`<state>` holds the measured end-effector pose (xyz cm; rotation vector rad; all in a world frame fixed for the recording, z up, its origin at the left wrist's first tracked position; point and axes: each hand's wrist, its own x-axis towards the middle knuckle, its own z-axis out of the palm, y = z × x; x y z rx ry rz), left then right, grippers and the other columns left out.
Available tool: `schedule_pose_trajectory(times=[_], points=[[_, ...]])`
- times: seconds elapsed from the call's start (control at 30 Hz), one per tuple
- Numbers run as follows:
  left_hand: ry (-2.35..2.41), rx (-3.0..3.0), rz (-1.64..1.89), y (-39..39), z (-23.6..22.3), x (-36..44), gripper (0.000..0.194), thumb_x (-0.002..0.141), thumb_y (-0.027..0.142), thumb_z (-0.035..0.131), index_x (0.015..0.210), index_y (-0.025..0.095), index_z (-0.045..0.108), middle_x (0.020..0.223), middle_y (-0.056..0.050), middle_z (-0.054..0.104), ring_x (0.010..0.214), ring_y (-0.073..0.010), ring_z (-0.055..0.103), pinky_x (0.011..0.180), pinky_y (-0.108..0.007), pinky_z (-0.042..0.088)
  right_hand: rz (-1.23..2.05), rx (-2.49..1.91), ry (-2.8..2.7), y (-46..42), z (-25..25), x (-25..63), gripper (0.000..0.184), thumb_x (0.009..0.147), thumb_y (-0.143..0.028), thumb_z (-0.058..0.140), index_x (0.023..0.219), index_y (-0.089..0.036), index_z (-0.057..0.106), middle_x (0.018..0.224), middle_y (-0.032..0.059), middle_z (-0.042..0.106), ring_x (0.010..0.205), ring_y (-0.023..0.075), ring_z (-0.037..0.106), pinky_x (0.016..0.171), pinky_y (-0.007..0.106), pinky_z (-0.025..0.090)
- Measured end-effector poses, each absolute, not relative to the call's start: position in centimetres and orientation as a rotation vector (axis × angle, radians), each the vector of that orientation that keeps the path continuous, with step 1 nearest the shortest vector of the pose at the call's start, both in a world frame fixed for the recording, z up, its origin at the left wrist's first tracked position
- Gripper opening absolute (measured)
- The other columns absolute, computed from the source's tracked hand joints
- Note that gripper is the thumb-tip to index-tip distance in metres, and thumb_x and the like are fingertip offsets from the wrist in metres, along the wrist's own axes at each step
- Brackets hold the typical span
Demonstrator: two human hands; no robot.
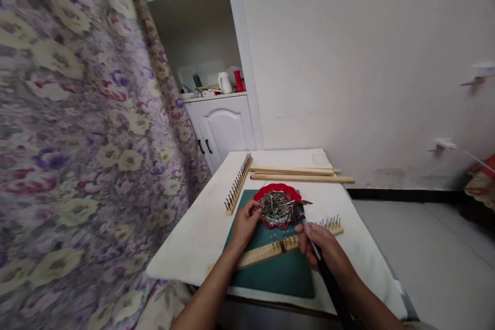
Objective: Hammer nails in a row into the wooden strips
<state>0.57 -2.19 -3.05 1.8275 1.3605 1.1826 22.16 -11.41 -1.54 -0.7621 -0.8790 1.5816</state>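
Note:
My right hand (319,245) is wrapped round a hammer (298,211), its head raised at the right rim of a red scalloped bowl (276,187). Many loose metal nails (276,209) fill the bowl. At the bowl's left side is my left hand (247,220), fingers curled together; whatever they may pinch is too small to make out. Below both hands a wooden strip (259,255) lies slantwise across a green mat (270,281). Nails stand upright along its middle and right part, while its left part shows no nails. My right hand hides some of the strip.
Another wooden strip (240,185) with a row of upright nails lies at the table's left. Several bare wooden strips (301,178) lie along the back of the white table (185,242). A floral curtain (96,165) hangs at left; a white cabinet (228,126) stands behind.

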Motion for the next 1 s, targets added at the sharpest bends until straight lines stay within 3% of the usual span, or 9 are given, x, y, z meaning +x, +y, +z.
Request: schedule_pose_trajectory(times=[0.2,0.37,1.0], points=[[1.351,1.526,1.200,-8.1,-4.5,-0.2,0.021,0.078,0.038,0.056,0.076,0.017,0.058,0.066,0.001,0.061,0.062,-0.0138,0.057,0.063,-0.023,0.043,1.610,-0.658,-0.953,-12.3,-0.9,22.2,0.031,0.084,-0.045,0.054,0.090,-0.014,0.059,0.056,0.0001,0.061,0.035,0.0080,0.041,0.035,0.020,0.026],[1.495,1.619,1.185,-9.8,-5.4,1.0,0.020,0.076,0.035,0.058,0.074,0.016,0.065,0.072,-0.001,0.064,0.069,-0.0154,0.056,0.064,-0.023,0.041,1.641,-0.650,-1.007,-12.9,-0.5,21.7,0.028,0.087,-0.041,0.050,0.090,-0.015,0.058,0.055,-0.0001,0.060,0.036,0.0084,0.042,0.035,0.020,0.025],[1.520,1.806,1.114,-10.0,-6.1,1.4,0.017,0.081,0.028,0.053,0.077,0.019,0.067,0.075,-0.001,0.064,0.072,-0.0161,0.058,0.065,-0.023,0.042,1.687,-0.777,-1.052,-13.1,0.1,20.7,0.033,0.081,-0.049,0.054,0.084,-0.016,0.055,0.049,-0.0032,0.059,0.029,0.0065,0.037,0.032,0.019,0.019]])
